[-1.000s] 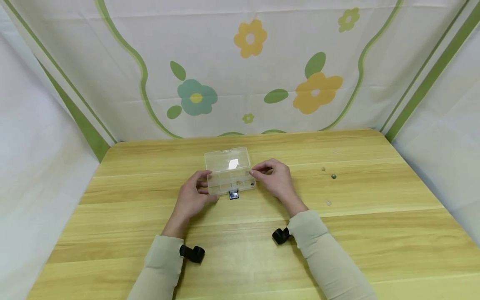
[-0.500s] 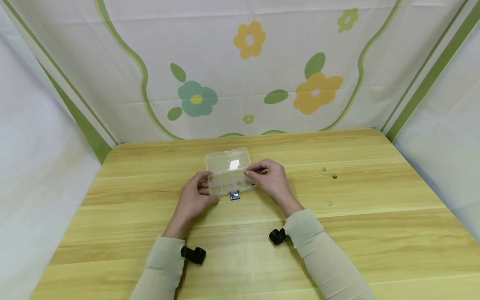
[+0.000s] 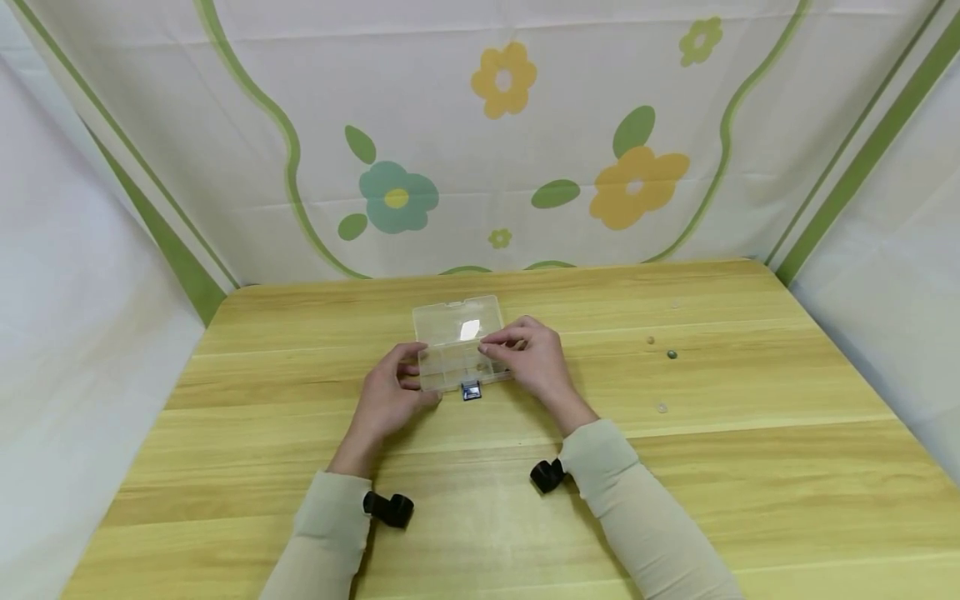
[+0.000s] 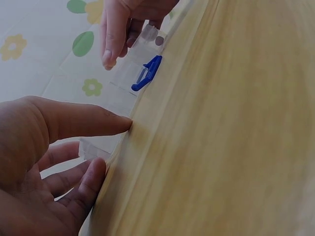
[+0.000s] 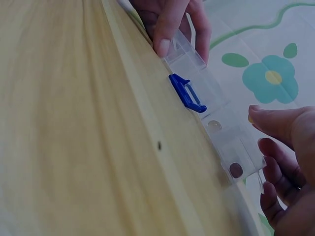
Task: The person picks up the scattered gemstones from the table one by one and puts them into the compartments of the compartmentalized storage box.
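A clear plastic compartment box [image 3: 455, 367] stands on the wooden table with its lid [image 3: 442, 321] raised at the back. At its front is a blue latch [image 5: 187, 94]. My left hand [image 3: 387, 390] grips the box's left end, thumb in front and fingers behind. Over the compartments, my right hand [image 3: 534, 357] pinches a small yellowish piece [image 5: 251, 119] between thumb and forefinger; its kind is mostly hidden by the fingertips. Inside the box lie a pale round piece [image 5: 214, 126] and a dark reddish-brown round piece [image 5: 236, 170].
To the right on the table [image 3: 480, 533] lie a dark green round piece [image 3: 672, 354], a tan one [image 3: 651, 340] and two pale ones, one nearer [image 3: 662, 407] and one farther back. A white flowered cloth [image 3: 300, 150] hangs behind the table.
My right hand has moved left along the box, from its right end to over the middle compartments. The left hand keeps its grip at the left end.
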### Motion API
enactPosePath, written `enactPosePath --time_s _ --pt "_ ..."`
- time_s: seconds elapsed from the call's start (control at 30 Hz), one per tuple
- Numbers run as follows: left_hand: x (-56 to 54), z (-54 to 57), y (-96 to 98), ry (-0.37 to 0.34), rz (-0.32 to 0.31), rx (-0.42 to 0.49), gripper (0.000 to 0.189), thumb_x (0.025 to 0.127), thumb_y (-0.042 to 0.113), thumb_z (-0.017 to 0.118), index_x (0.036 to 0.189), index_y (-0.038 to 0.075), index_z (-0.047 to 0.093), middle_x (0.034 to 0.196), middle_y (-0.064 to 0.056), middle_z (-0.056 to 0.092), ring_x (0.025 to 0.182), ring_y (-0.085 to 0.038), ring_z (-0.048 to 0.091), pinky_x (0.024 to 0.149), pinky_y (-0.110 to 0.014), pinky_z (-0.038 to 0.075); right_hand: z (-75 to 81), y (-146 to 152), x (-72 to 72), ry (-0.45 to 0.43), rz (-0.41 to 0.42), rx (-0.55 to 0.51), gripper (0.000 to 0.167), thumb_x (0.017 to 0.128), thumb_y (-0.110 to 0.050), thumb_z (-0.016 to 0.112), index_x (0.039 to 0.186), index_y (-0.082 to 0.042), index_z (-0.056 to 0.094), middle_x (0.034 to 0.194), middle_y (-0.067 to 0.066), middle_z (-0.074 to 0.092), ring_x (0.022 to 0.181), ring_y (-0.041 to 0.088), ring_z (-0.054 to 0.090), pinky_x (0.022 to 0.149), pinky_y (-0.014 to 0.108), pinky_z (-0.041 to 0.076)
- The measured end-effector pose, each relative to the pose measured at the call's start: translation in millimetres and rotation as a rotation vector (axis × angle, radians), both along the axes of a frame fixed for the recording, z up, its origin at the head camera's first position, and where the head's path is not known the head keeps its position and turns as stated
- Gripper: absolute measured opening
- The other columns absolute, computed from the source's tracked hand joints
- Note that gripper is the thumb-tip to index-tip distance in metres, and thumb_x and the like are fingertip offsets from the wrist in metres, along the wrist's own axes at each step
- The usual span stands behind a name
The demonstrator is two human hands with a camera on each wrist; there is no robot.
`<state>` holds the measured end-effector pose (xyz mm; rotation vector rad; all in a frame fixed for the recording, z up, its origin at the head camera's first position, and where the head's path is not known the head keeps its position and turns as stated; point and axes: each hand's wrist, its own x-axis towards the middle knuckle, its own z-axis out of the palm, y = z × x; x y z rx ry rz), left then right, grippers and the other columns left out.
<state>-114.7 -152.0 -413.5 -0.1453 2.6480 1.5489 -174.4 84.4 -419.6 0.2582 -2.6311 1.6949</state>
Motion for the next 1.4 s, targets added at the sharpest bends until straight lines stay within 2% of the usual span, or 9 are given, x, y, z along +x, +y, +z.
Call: enactPosePath --time_s 0.8,1.2,1.4 --pt "-0.7 -0.1 0.3 -0.001 -0.004 -0.004 0.076 0.083 -0.002 0.087 0.152 0.010 0.056 0.130 -0.022 0.066 0.111 -0.033 0.070 0.099 -0.046 0.061 -1.4 -2.0 1.6 0.007 0.016 0.002 0.012 0.091 -0.025 0.089 0.101 -0.019 0.088 0.106 0.000 0.070 0.097 0.020 0.061 0.083 0.033 0.051" --pt "1.4 1.8 0.2 -0.013 0.000 0.006 0.078 0.082 -0.001 0.088 0.152 0.009 0.056 0.133 -0.024 0.065 0.113 -0.036 0.070 0.099 -0.048 0.061 -1.0 -3.2 2.7 0.022 0.016 0.048 0.012 0.090 -0.024 0.089 0.100 -0.018 0.087 0.102 0.000 0.072 0.092 0.019 0.059 0.079 0.031 0.049" --pt "3.1 3.4 -0.3 -0.007 -0.021 0.006 0.080 0.082 0.004 0.091 0.153 0.008 0.055 0.135 -0.022 0.065 0.114 -0.035 0.069 0.099 -0.046 0.061 -1.2 -3.1 2.4 0.016 0.020 0.050 0.012 0.091 -0.025 0.088 0.100 -0.018 0.086 0.100 0.000 0.071 0.089 0.020 0.058 0.077 0.032 0.048"
